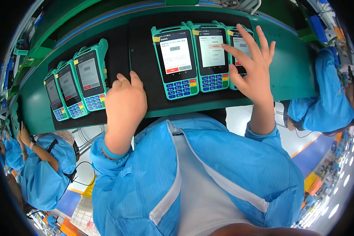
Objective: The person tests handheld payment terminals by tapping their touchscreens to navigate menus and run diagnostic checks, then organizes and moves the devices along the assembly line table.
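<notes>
Three green handheld payment terminals stand side by side before me on the right, screens lit. Over them is my right hand (252, 65), fingers spread. Its index fingertip is at the screen of the middle terminal (211, 51), which shows a list with one highlighted row. The right-hand terminal (240, 45) is partly hidden behind this hand. To the left stands the third terminal (177, 59), with a text page and a red button. My left hand (126, 94) holds nothing visible above the black mat (141, 51); its fingers are loosely bent, fingertips apart.
Further left, another three payment terminals (70, 86) stand in a row on a second black mat (116, 39). Both mats lie on a green bench (291, 74). People in blue workwear sit at the left (47, 169) and right (322, 94).
</notes>
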Tool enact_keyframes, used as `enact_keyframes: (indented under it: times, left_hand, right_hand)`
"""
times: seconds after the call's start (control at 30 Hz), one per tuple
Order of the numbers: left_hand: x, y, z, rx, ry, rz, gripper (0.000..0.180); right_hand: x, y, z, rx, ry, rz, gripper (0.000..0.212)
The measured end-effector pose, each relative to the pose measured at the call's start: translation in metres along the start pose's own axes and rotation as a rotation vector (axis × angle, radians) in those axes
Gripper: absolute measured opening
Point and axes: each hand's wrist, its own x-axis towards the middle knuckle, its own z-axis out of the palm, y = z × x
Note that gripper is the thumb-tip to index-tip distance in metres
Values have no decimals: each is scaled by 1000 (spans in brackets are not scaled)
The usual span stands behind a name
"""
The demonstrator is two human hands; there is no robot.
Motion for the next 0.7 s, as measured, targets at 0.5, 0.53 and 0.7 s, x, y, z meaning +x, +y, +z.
enact_keyframes:
  times: [0.5, 0.53, 0.7]
  left_hand:
    - [-12, 3, -7, -253, 43, -82, 26]
    - [-13, 0, -8, -328, 65, -99, 23]
    - [-24, -20, -8, -517, 436, -149, 17]
  right_hand:
    - [4, 5, 4, -63, -39, -24, 41]
    - [5, 8, 4, -71, -44, -35, 41]
    - [-2, 23, 2, -20, 80, -45, 45]
